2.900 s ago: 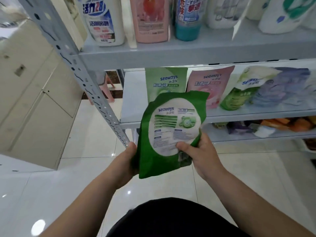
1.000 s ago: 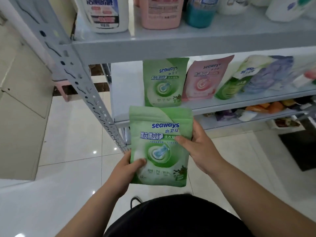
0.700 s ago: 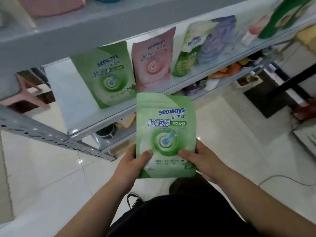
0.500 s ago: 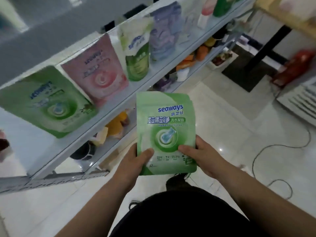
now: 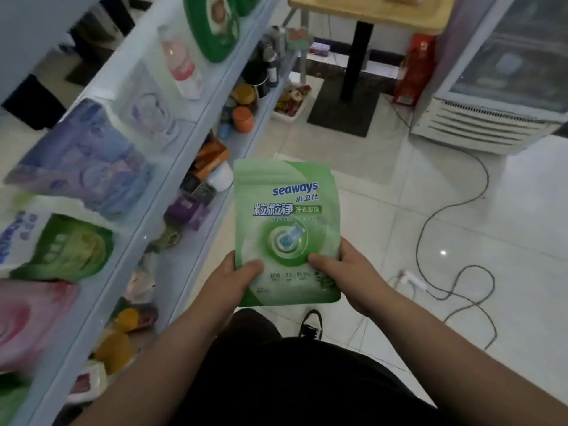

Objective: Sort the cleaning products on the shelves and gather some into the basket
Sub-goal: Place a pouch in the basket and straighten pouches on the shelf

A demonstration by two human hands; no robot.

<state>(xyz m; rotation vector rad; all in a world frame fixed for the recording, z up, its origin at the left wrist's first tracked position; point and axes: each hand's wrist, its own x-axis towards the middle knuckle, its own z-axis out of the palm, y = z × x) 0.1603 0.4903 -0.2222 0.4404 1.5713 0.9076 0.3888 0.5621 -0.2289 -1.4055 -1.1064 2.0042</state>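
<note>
The pouch (image 5: pixel 287 232) sat at the centre of the frame, held up in the air over the floor (image 5: pixel 384 195), just right of the shelf (image 5: pixel 172 161). Its long axis ran straight up and down the frame. The sealed top edge pointed to the upper frame and the bottom edge to the person's body. The printed green front faced the camera, so the "seaways" lettering read upright.

The left hand (image 5: pixel 229 287) took the lower left corner: its grip pinched the pouch, thumb flat on the front, fingers behind (hidden by the pouch). The right hand (image 5: pixel 350 278) took the lower right edge in the same way, grip pinching, thumb on the front, fingers wrapped round the back.

The shelf ran slantwise from the lower left to the upper middle of the frame. On its upper board leaned a pink pouch (image 5: pixel 27 321) at the left edge, then a green pouch (image 5: pixel 67 247), a purple pouch (image 5: pixel 83 167) and a pink bottle (image 5: pixel 181 66) further up, all blurred. The board below carried small mixed goods, too blurred to name.

At the top of the frame stood a wooden bench (image 5: pixel 378 10) on a black post, with a cooler (image 5: pixel 498 87) at the upper right. A cable (image 5: pixel 430 222) snaked over the floor at the right. One shoe (image 5: pixel 312 325) showed below the pouch.
</note>
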